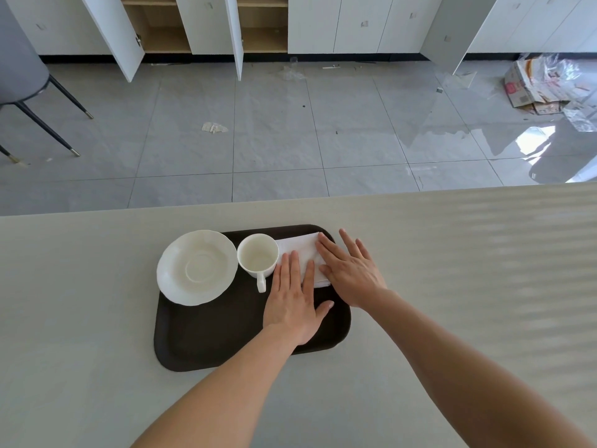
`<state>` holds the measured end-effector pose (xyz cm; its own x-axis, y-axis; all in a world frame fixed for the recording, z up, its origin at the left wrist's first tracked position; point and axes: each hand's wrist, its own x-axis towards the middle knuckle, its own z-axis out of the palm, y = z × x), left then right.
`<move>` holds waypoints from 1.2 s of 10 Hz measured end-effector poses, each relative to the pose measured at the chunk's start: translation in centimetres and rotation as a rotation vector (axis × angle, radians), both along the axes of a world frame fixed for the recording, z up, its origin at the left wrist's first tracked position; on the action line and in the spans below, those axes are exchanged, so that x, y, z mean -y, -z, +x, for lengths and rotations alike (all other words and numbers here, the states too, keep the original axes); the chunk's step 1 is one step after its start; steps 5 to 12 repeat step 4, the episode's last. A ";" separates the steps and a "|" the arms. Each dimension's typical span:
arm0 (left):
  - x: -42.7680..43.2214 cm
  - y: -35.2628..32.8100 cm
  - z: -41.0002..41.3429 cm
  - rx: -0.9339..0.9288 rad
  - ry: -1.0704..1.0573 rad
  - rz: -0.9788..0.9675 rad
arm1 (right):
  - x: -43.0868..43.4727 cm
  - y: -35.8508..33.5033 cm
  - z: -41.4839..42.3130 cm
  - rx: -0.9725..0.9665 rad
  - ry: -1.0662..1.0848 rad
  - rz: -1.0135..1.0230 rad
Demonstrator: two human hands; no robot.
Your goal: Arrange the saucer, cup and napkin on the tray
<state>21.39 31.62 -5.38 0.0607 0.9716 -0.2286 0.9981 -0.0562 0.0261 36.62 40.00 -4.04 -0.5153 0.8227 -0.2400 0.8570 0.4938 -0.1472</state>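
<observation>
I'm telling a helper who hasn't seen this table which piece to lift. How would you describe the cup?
Find the dark brown tray on the pale table. At its far edge, the cup stands between the wide saucer and the folded napkin. It alone is tall and has a handle, pointing toward the person.

**Tray laid out on the table**

The tray sat on the table, near its far edge. On the tray's far left lay the saucer, overhanging the left rim. Just right of it stood the cup, upright, its handle pointing toward the person. The napkin lay at the far right corner, beside the cup. The left hand and right hand lay flat on the napkin.
</observation>
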 end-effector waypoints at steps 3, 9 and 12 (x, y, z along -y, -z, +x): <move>-0.2 -1.3 0.0 -0.003 -0.013 -0.036 | 0.5 -0.5 -0.7 -0.110 0.099 -0.013; 0.7 -2.5 -0.1 0.034 0.026 0.002 | 1.3 -1.3 -0.8 -0.211 0.163 0.039; 0.7 -2.5 -0.1 0.034 0.026 0.002 | 1.3 -1.3 -0.8 -0.211 0.163 0.039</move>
